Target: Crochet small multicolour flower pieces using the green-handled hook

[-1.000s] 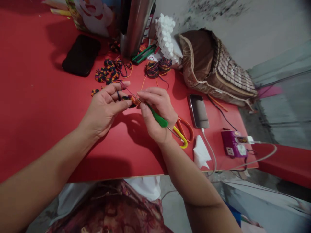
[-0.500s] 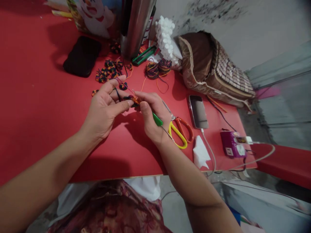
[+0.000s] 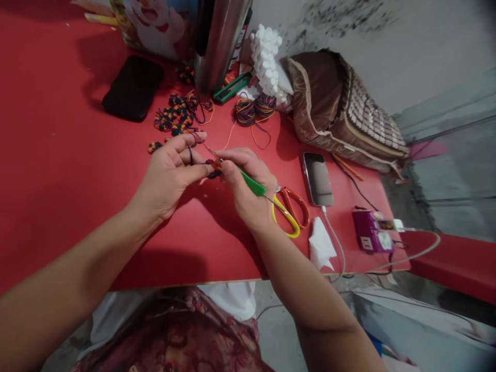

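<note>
My left hand [image 3: 170, 168] pinches a small dark and orange crochet piece [image 3: 212, 168] between thumb and finger, with yarn [image 3: 190, 155] looped over its raised fingers. In my right hand [image 3: 248, 188] is a crochet hook [image 3: 253, 184] with a green grip; its metal shaft sticks out behind the palm. The hook's tip lies by the work, partly hidden by my fingers. Scissors [image 3: 289, 212] with yellow and red handles lie beside my right hand, their blades under it. Beyond my left hand sit several finished crochet pieces [image 3: 170, 116] and a wound bundle of multicolour yarn [image 3: 253, 109].
A black pouch-like object [image 3: 134, 88], a steel flask [image 3: 220, 46] and a green cutter [image 3: 232, 89] stand or lie at the back. To the right are a brown bag [image 3: 321, 98], a charging phone [image 3: 316, 178], crumpled tissue [image 3: 321, 243] and a purple box [image 3: 370, 230] with a plug.
The hook has slid back and turned in my right hand, showing more of its green grip and shaft. My left forefinger has lowered slightly, and the crochet piece is more covered.
</note>
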Motion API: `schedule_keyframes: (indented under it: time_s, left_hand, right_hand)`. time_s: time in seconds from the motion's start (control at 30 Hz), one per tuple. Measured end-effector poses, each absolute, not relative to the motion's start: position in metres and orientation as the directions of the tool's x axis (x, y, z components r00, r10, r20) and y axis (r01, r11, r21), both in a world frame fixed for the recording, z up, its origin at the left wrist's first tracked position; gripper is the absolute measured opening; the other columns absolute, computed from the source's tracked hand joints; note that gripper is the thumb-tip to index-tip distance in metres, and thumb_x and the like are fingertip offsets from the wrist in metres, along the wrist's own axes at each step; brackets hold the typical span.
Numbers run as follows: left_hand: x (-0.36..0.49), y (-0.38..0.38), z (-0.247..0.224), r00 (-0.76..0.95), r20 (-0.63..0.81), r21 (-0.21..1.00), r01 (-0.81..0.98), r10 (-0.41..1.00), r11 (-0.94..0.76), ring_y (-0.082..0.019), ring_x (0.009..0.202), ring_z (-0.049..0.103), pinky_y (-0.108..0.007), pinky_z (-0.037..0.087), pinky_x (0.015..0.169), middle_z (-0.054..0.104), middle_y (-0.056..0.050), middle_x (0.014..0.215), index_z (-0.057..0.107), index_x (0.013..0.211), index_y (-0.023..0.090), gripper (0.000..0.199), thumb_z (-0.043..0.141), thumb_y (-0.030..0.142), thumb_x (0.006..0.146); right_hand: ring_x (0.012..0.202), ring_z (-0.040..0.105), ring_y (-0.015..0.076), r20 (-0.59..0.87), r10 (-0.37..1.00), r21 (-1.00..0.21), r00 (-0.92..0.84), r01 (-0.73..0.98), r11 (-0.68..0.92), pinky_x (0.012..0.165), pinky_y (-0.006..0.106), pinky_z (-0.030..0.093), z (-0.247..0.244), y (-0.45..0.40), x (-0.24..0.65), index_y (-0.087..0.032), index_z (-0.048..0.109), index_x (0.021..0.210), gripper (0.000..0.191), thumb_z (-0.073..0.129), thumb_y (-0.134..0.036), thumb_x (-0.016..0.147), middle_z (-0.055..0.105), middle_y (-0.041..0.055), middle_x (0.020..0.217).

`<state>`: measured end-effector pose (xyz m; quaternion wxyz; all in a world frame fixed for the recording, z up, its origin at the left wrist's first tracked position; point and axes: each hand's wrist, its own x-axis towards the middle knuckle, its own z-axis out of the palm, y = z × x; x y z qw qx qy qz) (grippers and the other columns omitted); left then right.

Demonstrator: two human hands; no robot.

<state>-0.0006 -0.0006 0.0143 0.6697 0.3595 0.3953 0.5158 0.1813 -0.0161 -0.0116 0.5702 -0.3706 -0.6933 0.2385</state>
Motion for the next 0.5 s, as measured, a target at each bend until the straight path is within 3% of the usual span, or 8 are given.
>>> schedule_keyframes:
  time_s: [0.1, 0.23, 0.37, 0.43, 0.5]
  left_hand:
    - [-0.0004, -0.0005, 0.0129, 0.16, -0.121, 0.896, -0.407, 0.98, 0.177, -0.016, 0.068, 0.07, -0.032, 0.059, 0.076, 0.073, 0.006, 0.072, 0.077, 0.121, 0.021, 0.05, 0.09, 0.001, 0.076]
    - [-0.0012, -0.0007, 0.0125, 0.19, -0.111, 0.879, -0.44, 0.976, 0.186, -0.018, 0.069, 0.071, -0.034, 0.056, 0.074, 0.076, 0.004, 0.08, 0.079, 0.122, 0.024, 0.055, 0.086, 0.002, 0.072]
    - [-0.0029, -0.0014, 0.0162, 0.202, -0.129, 0.856, -0.471, 0.971, 0.211, -0.018, 0.075, 0.069, -0.034, 0.054, 0.075, 0.077, 0.003, 0.084, 0.081, 0.119, 0.025, 0.062, 0.08, 0.001, 0.063]
    - [-0.0038, -0.0015, 0.0185, 0.194, -0.129, 0.844, -0.494, 0.972, 0.21, -0.018, 0.078, 0.066, -0.033, 0.052, 0.074, 0.077, 0.0, 0.085, 0.082, 0.116, 0.023, 0.057, 0.08, 0.003, 0.063]
    - [-0.0043, -0.0015, 0.0198, 0.201, -0.137, 0.839, -0.497, 0.97, 0.221, -0.019, 0.079, 0.064, -0.034, 0.051, 0.073, 0.077, -0.003, 0.09, 0.084, 0.114, 0.022, 0.042, 0.084, 0.011, 0.073]
  right_hand:
    - [0.104, 0.086, 0.0203, 0.606, 0.789, -0.735, -0.102, 0.307, 0.604, 0.097, 0.039, 0.072, -0.0092, -0.0185, 0.1817, -0.03, 0.09, 0.119, 0.011, 0.081, -0.034, 0.113, 0.091, 0.0029, 0.112]
    - [0.097, 0.085, 0.0194, 0.575, 0.818, -0.785, -0.017, 0.273, 0.557, 0.093, 0.038, 0.072, -0.0116, -0.021, 0.1797, -0.033, 0.09, 0.116, 0.013, 0.077, -0.029, 0.113, 0.09, 0.0011, 0.109]
    - [0.09, 0.082, 0.0188, 0.514, 0.857, -0.834, 0.049, 0.262, 0.485, 0.089, 0.037, 0.072, -0.0149, -0.021, 0.1796, -0.03, 0.09, 0.115, 0.015, 0.077, -0.038, 0.113, 0.089, 0.0024, 0.107]
    - [0.089, 0.082, 0.019, 0.497, 0.866, -0.847, 0.063, 0.253, 0.468, 0.087, 0.037, 0.072, -0.0148, -0.0208, 0.18, -0.03, 0.09, 0.115, 0.016, 0.078, -0.041, 0.113, 0.088, 0.0026, 0.108]
    - [0.09, 0.082, 0.0191, 0.513, 0.856, -0.838, 0.06, 0.25, 0.484, 0.089, 0.037, 0.072, -0.0136, -0.021, 0.1801, -0.033, 0.09, 0.115, 0.011, 0.08, -0.038, 0.112, 0.088, 0.0016, 0.107]
